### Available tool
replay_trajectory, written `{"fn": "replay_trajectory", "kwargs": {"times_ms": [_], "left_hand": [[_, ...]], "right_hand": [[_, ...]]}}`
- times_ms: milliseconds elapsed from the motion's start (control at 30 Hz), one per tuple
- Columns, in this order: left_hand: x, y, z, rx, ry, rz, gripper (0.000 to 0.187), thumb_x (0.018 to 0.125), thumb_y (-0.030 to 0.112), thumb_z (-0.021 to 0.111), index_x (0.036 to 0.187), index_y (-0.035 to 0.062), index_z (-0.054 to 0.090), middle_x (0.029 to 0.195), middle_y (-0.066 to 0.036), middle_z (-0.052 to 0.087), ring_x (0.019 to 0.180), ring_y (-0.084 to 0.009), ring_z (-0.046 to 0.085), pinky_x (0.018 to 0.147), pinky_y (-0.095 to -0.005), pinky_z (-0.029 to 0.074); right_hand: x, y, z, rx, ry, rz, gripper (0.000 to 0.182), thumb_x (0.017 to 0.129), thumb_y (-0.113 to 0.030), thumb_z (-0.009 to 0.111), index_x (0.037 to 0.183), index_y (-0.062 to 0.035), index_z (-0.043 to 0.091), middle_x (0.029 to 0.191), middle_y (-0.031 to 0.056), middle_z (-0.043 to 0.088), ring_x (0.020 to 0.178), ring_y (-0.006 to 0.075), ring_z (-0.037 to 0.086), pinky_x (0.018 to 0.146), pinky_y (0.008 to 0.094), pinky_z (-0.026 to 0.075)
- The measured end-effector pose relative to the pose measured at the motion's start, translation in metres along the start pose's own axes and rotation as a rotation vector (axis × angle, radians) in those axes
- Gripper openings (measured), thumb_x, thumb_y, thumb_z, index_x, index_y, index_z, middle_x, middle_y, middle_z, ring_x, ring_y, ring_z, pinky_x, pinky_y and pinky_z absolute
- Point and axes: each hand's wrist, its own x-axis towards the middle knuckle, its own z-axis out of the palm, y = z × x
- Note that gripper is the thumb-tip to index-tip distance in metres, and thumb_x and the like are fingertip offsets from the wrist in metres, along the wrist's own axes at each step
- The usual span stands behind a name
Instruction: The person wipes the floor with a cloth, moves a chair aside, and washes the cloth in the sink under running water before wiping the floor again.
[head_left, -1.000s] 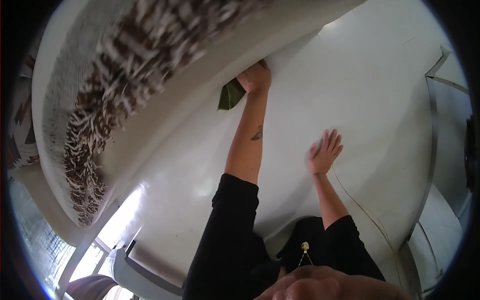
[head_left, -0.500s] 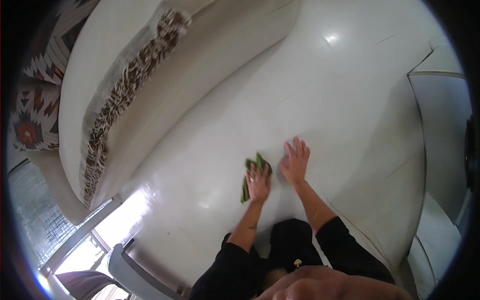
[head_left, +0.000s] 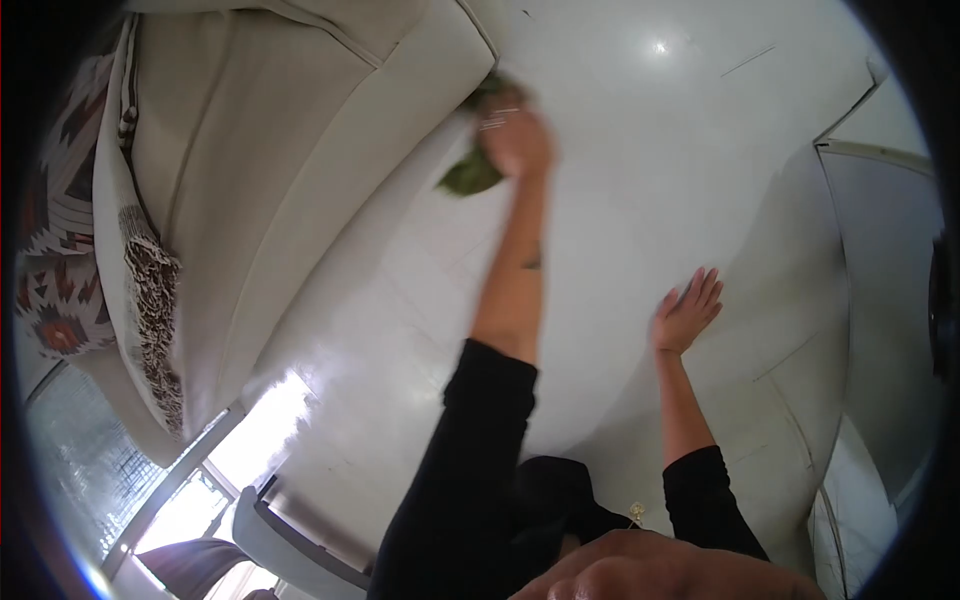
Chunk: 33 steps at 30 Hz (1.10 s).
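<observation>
Left arm was reached far forward, nearly straight, black sleeve [head_left: 455,440] bunched near the elbow, small dark mark on the inner forearm. Left hand [head_left: 518,140] was palm-down over the green cloth [head_left: 472,174], blurred. Left grip: on the cloth, covering its middle, with green showing past the fingertips and on the side toward the sofa. Can't tell how far the fingers were curled, or whether they pinched the cloth or just pressed it. Cloth lay on the pale, glossy floor [head_left: 600,200], right by the lower edge of the beige sofa [head_left: 300,150], near its far corner. Right arm was bent less far out, off to the right, sleeve also ending near the elbow. Right hand [head_left: 685,318] looked flat on the floor, palm-down, fingers extended and a bit spread, thumb out to the side. Right grip: open, nothing held, only floor around it, well apart from the cloth and the left hand. Knees in black were bent under the body, between the arms. Gold pendant [head_left: 636,513] hung at the chest. Fringed throw [head_left: 155,310] draped over the sofa on the left, patterned cushions [head_left: 65,300] beside it. Grey chair [head_left: 290,555] stood lower left, by the bright reflection.
</observation>
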Motion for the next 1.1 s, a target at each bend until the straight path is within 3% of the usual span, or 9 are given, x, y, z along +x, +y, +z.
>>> {"fn": "replay_trajectory", "kwargs": {"times_ms": [133,200,300,533,733,833,900,967,1100], "left_hand": [[-0.080,0.127,-0.070,-0.351,-0.335,0.542,0.048,0.090,0.025,0.041,0.135,0.0093,0.041,0.142,-0.012,0.037,0.138,-0.0303,0.020,0.108,-0.0512,0.021],[-0.115,0.118,-0.061,-0.575,-0.315,0.735,0.049,0.090,0.027,0.044,0.138,0.0164,0.038,0.146,-0.007,0.031,0.138,-0.0296,0.020,0.110,-0.0525,0.017],[-0.108,0.025,-0.057,-0.658,-0.424,0.688,0.050,0.090,0.030,0.044,0.138,0.0206,0.037,0.149,-0.005,0.027,0.139,-0.0284,0.018,0.112,-0.0529,0.011],[-0.168,-0.292,-0.032,-0.372,-0.168,-0.280,0.052,0.088,0.034,0.050,0.137,0.0184,0.039,0.140,-0.010,0.038,0.136,-0.0302,0.023,0.107,-0.0626,0.008],[-0.429,-0.500,-0.044,-0.235,-0.111,-0.725,0.053,0.092,0.040,0.042,0.139,0.0166,0.037,0.139,-0.016,0.038,0.137,-0.0319,0.022,0.108,-0.0592,0.003],[-0.582,-0.540,-0.071,-0.182,-0.090,-0.977,0.052,0.089,0.033,0.048,0.138,0.0159,0.038,0.137,-0.018,0.041,0.136,-0.0331,0.023,0.108,-0.0591,0.007],[-0.676,-0.540,-0.088,-0.156,-0.067,-1.153,0.055,0.088,0.033,0.048,0.139,0.0146,0.037,0.136,-0.019,0.042,0.135,-0.0358,0.023,0.107,-0.0590,0.009],[-0.752,-0.533,-0.098,-0.082,-0.076,-1.391,0.057,0.088,0.033,0.048,0.141,0.0146,0.034,0.138,-0.019,0.039,0.136,-0.0353,0.022,0.108,-0.0579,0.009],[-0.823,-0.555,-0.106,0.020,-0.062,-1.754,0.055,0.094,0.038,0.035,0.143,0.0129,0.028,0.142,-0.019,0.034,0.136,-0.0374,0.021,0.106,-0.0598,0.011]], "right_hand": [[0.000,0.003,0.000,0.006,0.012,-0.009,0.057,0.091,-0.035,0.036,0.139,-0.0063,0.032,0.149,0.0131,0.022,0.137,0.0357,0.019,0.110,0.0540,0.013],[0.000,0.002,0.001,0.004,0.036,-0.029,0.056,0.091,-0.035,0.036,0.139,-0.0060,0.032,0.149,0.0134,0.023,0.137,0.0353,0.019,0.110,0.0538,0.013],[-0.009,0.011,0.007,-0.051,0.053,-0.079,0.056,0.092,-0.036,0.035,0.138,-0.0056,0.033,0.148,0.0140,0.024,0.137,0.0347,0.021,0.109,0.0534,0.014],[-0.008,0.031,0.022,-0.159,0.208,-0.204,0.056,0.094,-0.041,0.032,0.135,-0.0028,0.039,0.142,0.0163,0.035,0.131,0.0351,0.032,0.104,0.0533,0.027],[0.013,0.055,0.044,-0.132,0.247,-0.422,0.049,0.092,-0.029,0.041,0.128,0.0042,0.045,0.134,0.0193,0.044,0.128,0.0331,0.036,0.106,0.0424,0.030],[0.014,0.006,0.022,0.026,-0.028,-0.276,0.047,0.091,-0.024,0.043,0.128,0.0054,0.044,0.133,0.0208,0.044,0.127,0.0330,0.038,0.106,0.0427,0.031],[-0.029,-0.076,-0.021,-0.563,-0.287,-0.124,0.045,0.086,-0.014,0.047,0.127,0.0046,0.045,0.133,0.0215,0.043,0.127,0.0334,0.038,0.106,0.0420,0.031],[-0.003,-0.058,0.063,-0.308,-0.129,-0.908,0.050,0.079,-0.004,0.051,0.128,0.0017,0.044,0.134,0.0193,0.042,0.127,0.0335,0.038,0.105,0.0425,0.032],[-0.324,-0.252,0.047,0.509,-0.570,-1.344,0.064,0.074,0.007,0.049,0.136,-0.0045,0.038,0.143,0.0143,0.031,0.135,0.0330,0.025,0.104,0.0431,0.032]]}}
